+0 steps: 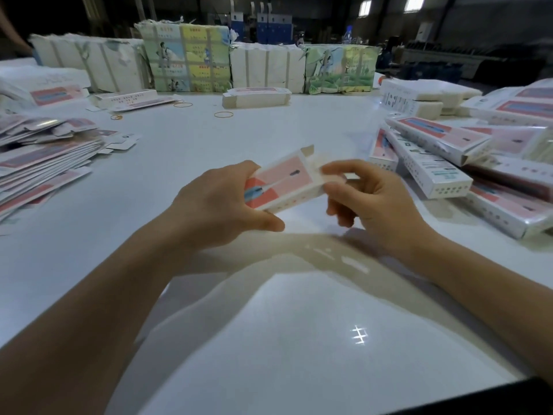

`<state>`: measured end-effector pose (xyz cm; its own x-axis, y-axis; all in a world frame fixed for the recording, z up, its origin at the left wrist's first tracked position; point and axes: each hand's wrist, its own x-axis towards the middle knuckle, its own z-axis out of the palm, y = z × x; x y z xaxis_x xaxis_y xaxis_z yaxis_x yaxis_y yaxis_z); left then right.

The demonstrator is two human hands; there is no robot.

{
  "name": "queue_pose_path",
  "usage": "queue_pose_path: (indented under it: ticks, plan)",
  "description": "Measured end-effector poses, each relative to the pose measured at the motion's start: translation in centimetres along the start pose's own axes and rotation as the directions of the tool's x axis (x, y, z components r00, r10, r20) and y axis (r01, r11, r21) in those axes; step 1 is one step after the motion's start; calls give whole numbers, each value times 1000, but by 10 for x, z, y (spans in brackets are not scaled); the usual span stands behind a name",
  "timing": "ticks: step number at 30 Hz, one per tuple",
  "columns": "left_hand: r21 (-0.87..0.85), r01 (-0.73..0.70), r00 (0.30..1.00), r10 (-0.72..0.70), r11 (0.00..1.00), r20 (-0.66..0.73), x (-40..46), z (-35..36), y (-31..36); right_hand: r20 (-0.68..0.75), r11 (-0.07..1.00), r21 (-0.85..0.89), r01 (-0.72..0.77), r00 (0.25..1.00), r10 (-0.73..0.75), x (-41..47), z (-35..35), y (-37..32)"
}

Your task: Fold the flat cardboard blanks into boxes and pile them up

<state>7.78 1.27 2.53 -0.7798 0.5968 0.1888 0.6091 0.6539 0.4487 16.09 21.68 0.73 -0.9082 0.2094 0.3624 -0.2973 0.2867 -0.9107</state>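
- Fingers [341, 170] of right hand [374, 202]: thumb and forefinger pinched on the end flap of the box [281, 182]; lower fingers curled loosely beneath, touching nothing that can be made out.
- Fingers of left hand [218, 205]: wrapped round the near end of the box, thumb pressed along the lower long edge, remaining fingers over the top edge. Firm hold.
- Box: pink-and-white, already opened into a tube, held clear above the table [284, 339], tilted with right end higher. Brown tuck flap [308, 150] standing open at far right corner. Right end blurred; cannot tell how far the flap is folded.
- Step in hand, by judgement: closing the right end. Body squared, end not yet tucked.
- Next move, by judgement: side tabs folded in, then tuck flap bent over and pushed into the slot; left hand to brace the tube against collapse while pushed. Left end hidden by the palm; state unknown, check before piling.
- Pile of finished boxes [466, 163]: on the table to the right, near the right hand, lying askew across one another. Likely destination.
- Stack of flat blanks [45, 166]: on the table to the left, fanned out; many left to fold.
- Small bundle of blanks [256, 97]: farther back, centre.
- Rubber bands [223, 114]: loose on the table near that bundle.
- Wrapped bales [185, 55]: in a row along the far edge.
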Motion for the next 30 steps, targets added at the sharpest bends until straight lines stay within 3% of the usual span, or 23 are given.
queue_pose_path:
  ticks: [2, 4, 14, 22, 26, 30]
  plan:
    - [31, 3, 998, -1, 1000, -70, 0, -2, -4, -164, 990, -73, 124, 977, -134, -1, -2, -1]
    - [53, -2, 993, 8, 999, -119, -1, -1, -5, -204, 972, -146, 186, 955, -213, -4, 2, -1]
    - [169, -63, 962, 105, 984, -251, 1, 13, -2, -68, 975, -144, 168, 981, -179, -13, 22, -2]
    - [155, -87, 969, 119, 984, -216, 3, 17, -6, -18, 997, -52, 53, 998, -54, -9, 15, 1]
    - [179, -102, 978, 131, 978, -160, 3, 17, -9, 44, 987, -162, -8, 999, 15, -8, 13, 5]
    - [184, -94, 976, 128, 978, -177, 4, 18, -7, 13, 975, -209, 70, 998, -69, -9, 16, 2]
